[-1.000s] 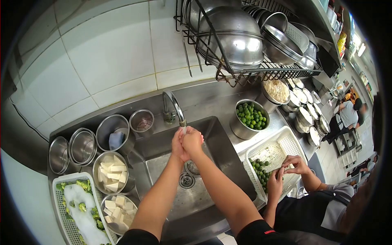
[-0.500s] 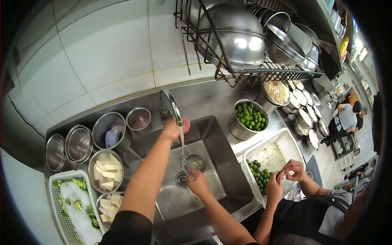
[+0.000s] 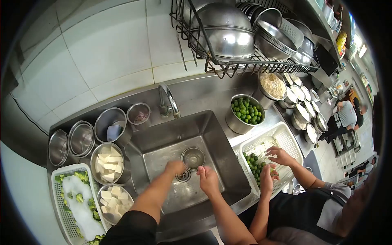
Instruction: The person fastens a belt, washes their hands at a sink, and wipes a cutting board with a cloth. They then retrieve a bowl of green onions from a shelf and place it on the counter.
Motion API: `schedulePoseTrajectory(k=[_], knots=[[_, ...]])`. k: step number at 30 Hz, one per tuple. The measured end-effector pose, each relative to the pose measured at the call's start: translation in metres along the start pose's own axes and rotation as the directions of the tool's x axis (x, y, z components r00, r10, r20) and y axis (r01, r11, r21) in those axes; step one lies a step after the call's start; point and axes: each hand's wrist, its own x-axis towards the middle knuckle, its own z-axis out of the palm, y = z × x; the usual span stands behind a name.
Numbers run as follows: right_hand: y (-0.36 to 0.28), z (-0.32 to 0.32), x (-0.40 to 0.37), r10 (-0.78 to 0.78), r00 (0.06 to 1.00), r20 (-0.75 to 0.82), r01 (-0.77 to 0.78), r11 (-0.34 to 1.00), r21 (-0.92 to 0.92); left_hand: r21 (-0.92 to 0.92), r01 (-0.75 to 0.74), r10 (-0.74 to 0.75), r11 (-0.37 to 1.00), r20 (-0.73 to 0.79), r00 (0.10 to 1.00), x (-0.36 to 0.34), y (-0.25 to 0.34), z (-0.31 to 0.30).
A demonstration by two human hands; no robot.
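A small round metal bowl point(image 3: 193, 158) is over the sink point(image 3: 163, 150), beside the drain. My right hand point(image 3: 209, 180) has its fingers closed at the bowl's near right rim. On the other side, my left hand point(image 3: 175, 168) overlaps the bowl's left edge; motion blurs its fingers. The tap point(image 3: 169, 100) hangs above the far side of the basin, with no stream of water showing.
Left stand pots of white blocks point(image 3: 108, 163) and a white basket of broccoli point(image 3: 75, 200). Right are a pot of small green limes point(image 3: 246, 111) and a white basket point(image 3: 281, 141), where a co-worker's hands point(image 3: 271, 171) handle limes. A loaded dish rack point(image 3: 265, 67) hangs above.
My left hand has come down from the tap to the bowl. The water stream has stopped. My right hand stays at the bowl's rim, slightly further right; the co-worker's hands have moved apart.
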Motion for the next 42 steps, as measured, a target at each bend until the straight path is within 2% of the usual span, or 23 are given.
schedulePoseTrajectory(k=[2,4,6,9,11,14,16,17,18,19,20,22,23,24,26,28,32,34,36,37,39,40,42], knots=[[0.024,0.006,0.002,0.090,0.978,0.188,-0.032,0.956,-0.291,0.128,-0.150,0.103,0.980,0.317,0.943,-0.021,-0.009,0.052],[0.068,0.023,-0.012,0.042,0.974,0.221,0.026,0.954,-0.299,0.190,-0.257,0.153,0.948,0.437,0.887,-0.031,-0.012,0.064],[0.075,0.027,-0.023,-0.012,0.968,0.250,0.091,0.948,-0.305,0.107,-0.442,0.301,0.891,0.590,0.750,-0.025,0.007,0.021],[0.039,0.010,-0.027,0.032,0.951,0.307,0.081,0.933,-0.350,-0.266,-0.478,0.540,0.837,0.540,0.645,-0.064,0.021,-0.043],[0.018,-0.001,-0.023,0.009,0.842,0.539,-0.261,0.881,0.394,-0.453,-0.452,0.640,0.768,0.523,0.564,-0.090,0.037,-0.086],[-0.049,-0.043,-0.033,-0.104,0.837,0.538,-0.317,0.709,0.630,-0.657,-0.423,0.782,0.624,0.528,0.332,-0.118,0.055,-0.129],[-0.055,-0.046,-0.042,-0.194,0.806,0.559,-0.445,0.424,0.789,-0.941,-0.017,0.940,0.337,0.336,0.057,-0.122,0.053,-0.131],[-0.036,-0.027,-0.039,-0.130,0.829,0.545,-0.423,0.491,0.761,-0.930,-0.020,0.930,0.366,0.365,0.026,-0.104,0.047,-0.116],[-0.011,-0.002,-0.039,-0.054,0.854,0.517,-0.406,0.553,0.728,-0.532,-0.480,0.666,0.697,0.728,0.160,-0.071,0.038,-0.085],[0.017,0.014,-0.050,-0.038,0.854,0.518,-0.088,0.972,0.217,0.118,-0.734,0.354,0.669,0.817,0.454,-0.055,0.035,-0.063],[0.039,0.027,-0.063,0.017,0.871,0.492,0.231,0.869,-0.438,0.145,-0.779,0.349,0.610,0.834,0.428,-0.066,0.037,-0.056],[0.060,0.049,-0.079,-0.053,0.961,0.271,0.072,0.996,-0.060,0.766,-0.437,0.149,0.471,0.420,0.895,-0.078,0.039,-0.045],[0.052,0.040,-0.078,0.014,0.958,0.287,-0.005,0.999,-0.033,0.115,-0.622,0.503,0.774,0.484,0.716,-0.059,0.024,-0.029],[0.039,0.037,-0.088,0.086,0.949,0.302,-0.097,0.995,0.020,0.168,-0.661,0.465,0.731,0.586,0.664,-0.037,0.010,-0.011],[0.029,0.031,-0.096,0.092,0.929,0.357,-0.110,0.994,0.029,0.565,-0.522,0.140,0.639,0.582,0.801,-0.073,0.046,-0.036],[0.023,0.029,-0.106,0.036,0.935,0.354,-0.020,0.999,-0.048,0.702,-0.577,0.120,0.417,0.587,0.801,-0.113,0.076,-0.051],[0.025,0.019,-0.135,-0.173,0.949,0.263,0.184,0.983,-0.020,0.378,-0.862,0.366,0.339,0.791,0.491,-0.098,0.042,-0.020],[0.013,-0.020,-0.182,-0.108,0.984,0.143,0.116,0.992,-0.045,0.253,-0.846,0.241,0.469,0.885,0.398,-0.148,0.084,-0.038],[0.024,-0.040,-0.215,-0.048,0.998,0.035,0.050,0.997,-0.061,0.254,-0.902,0.228,0.350,0.910,0.345,-0.234,0.140,-0.050],[0.050,-0.041,-0.228,0.050,0.992,0.119,-0.080,0.960,0.268,0.243,-0.933,0.211,0.267,0.929,0.303,-0.274,0.170,-0.040],[0.064,-0.066,-0.283,0.100,0.969,0.227,-0.245,0.543,0.803,0.032,-0.988,0.205,0.153,0.977,0.063,-0.323,0.221,0.005],[0.100,-0.067,-0.296,-0.022,0.982,0.190,-0.150,0.528,0.836,-0.280,-0.959,0.423,-0.051,0.864,-0.274,-0.313,0.226,0.050],[0.128,-0.089,-0.357,0.054,0.988,0.143,-0.152,0.365,0.918,-0.263,-0.934,0.305,-0.243,0.893,-0.331,-0.384,0.280,0.094]])
